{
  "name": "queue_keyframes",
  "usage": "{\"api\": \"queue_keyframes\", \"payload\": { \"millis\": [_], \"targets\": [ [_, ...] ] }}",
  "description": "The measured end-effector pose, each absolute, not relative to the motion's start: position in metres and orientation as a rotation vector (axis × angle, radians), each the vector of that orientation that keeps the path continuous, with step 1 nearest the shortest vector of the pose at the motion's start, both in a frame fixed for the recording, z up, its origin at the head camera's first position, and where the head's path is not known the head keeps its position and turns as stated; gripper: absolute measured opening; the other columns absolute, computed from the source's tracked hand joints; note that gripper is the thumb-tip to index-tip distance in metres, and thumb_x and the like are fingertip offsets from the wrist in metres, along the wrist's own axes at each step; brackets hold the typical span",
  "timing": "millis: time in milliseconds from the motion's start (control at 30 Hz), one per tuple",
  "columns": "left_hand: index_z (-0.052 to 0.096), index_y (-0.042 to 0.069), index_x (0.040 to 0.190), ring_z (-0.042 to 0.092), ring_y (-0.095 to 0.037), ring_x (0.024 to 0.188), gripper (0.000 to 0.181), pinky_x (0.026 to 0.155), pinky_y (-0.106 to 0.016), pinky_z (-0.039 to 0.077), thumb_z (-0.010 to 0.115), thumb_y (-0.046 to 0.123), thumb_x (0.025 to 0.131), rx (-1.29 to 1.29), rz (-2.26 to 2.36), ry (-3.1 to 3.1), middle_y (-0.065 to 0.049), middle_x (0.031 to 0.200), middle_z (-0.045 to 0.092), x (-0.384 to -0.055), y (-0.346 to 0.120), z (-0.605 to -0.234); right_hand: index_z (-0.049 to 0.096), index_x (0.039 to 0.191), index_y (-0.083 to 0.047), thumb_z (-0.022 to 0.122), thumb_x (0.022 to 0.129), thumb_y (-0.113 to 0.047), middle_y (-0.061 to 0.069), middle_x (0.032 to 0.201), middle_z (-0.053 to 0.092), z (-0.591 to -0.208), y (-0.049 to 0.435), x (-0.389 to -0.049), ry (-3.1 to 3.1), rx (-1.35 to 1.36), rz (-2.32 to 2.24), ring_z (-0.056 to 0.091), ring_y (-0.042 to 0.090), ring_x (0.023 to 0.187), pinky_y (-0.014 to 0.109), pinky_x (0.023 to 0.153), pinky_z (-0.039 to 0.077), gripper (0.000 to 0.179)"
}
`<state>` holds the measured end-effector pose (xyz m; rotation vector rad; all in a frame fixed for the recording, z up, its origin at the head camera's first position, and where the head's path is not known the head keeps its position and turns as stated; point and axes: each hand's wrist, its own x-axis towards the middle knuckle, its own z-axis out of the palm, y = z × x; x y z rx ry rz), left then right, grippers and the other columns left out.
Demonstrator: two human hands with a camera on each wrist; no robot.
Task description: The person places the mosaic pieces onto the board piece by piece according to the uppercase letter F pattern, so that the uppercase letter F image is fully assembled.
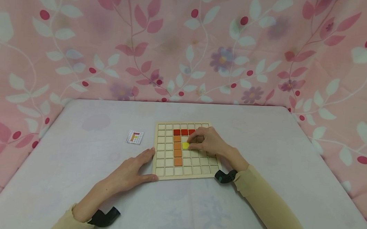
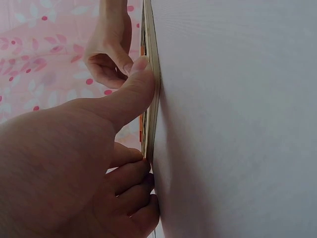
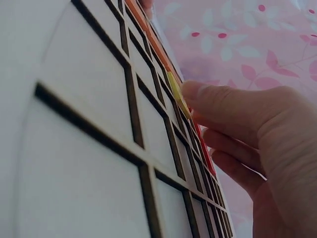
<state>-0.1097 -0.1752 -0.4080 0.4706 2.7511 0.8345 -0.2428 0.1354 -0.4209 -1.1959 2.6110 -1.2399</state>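
Note:
A pale wooden grid board (image 1: 199, 170) lies on the table, with red tiles (image 1: 184, 132) in an upper row and a column of orange tiles (image 1: 177, 146) below its left end. The right hand (image 1: 211, 140) pinches a yellow tile (image 1: 185, 145) between thumb and fingertips, just right of the orange column. In the right wrist view, that yellow tile (image 3: 177, 94) tilts up from the grid. The left hand (image 1: 127, 172) steadies the board's left side, its thumb and fingers spread along the edge. Its thumb (image 2: 131, 91) touches the board's rim in the left wrist view.
A small paper card (image 1: 135, 137) with a coloured grid pattern lies left of the board. White cloth covers the table (image 1: 251, 125), and a pink floral curtain (image 1: 174, 45) hangs behind it. Black bands (image 1: 104, 217) sit on both wrists.

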Motion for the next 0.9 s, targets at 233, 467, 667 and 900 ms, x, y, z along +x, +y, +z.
{"api": "queue_keyframes", "payload": {
  "millis": [233,467,667,900],
  "targets": [
    [0.027,0.010,0.159,0.029,-0.033,0.150,0.101,0.116,-0.054,0.034,0.077,0.052,0.082,0.459,0.833,2.751,-0.011,0.163,0.030,-0.110,-0.174,-0.408,0.079,0.096,-0.019,0.086,0.080,-0.028,-0.009,0.096,0.075,-0.405,0.151,-0.241,2.643,-0.899,-1.260,0.065,0.013,0.101,0.048,0.102,0.048,0.020],
    [0.027,0.010,0.159,0.029,-0.033,0.150,0.101,0.115,-0.056,0.034,0.077,0.052,0.082,0.447,0.825,2.754,-0.010,0.163,0.030,-0.109,-0.174,-0.408,0.078,0.098,-0.020,0.086,0.080,-0.026,-0.007,0.098,0.075,-0.400,0.189,-0.241,2.708,-0.840,-1.260,0.067,0.017,0.103,0.048,0.105,0.045,0.020],
    [0.028,0.010,0.158,0.030,-0.034,0.149,0.100,0.115,-0.056,0.034,0.077,0.052,0.082,0.453,0.823,2.759,-0.010,0.163,0.030,-0.109,-0.174,-0.409,0.079,0.099,-0.023,0.086,0.080,-0.030,-0.008,0.101,0.075,-0.399,0.222,-0.234,2.817,-0.745,-1.174,0.066,0.018,0.105,0.048,0.101,0.046,0.021],
    [0.028,0.010,0.158,0.030,-0.034,0.149,0.100,0.115,-0.056,0.034,0.078,0.051,0.082,0.462,0.820,2.766,-0.011,0.162,0.031,-0.109,-0.174,-0.409,0.079,0.100,-0.021,0.086,0.080,-0.025,-0.006,0.102,0.075,-0.404,0.245,-0.229,2.842,-0.756,-1.156,0.066,0.020,0.107,0.050,0.101,0.046,0.021]
  ]
}}
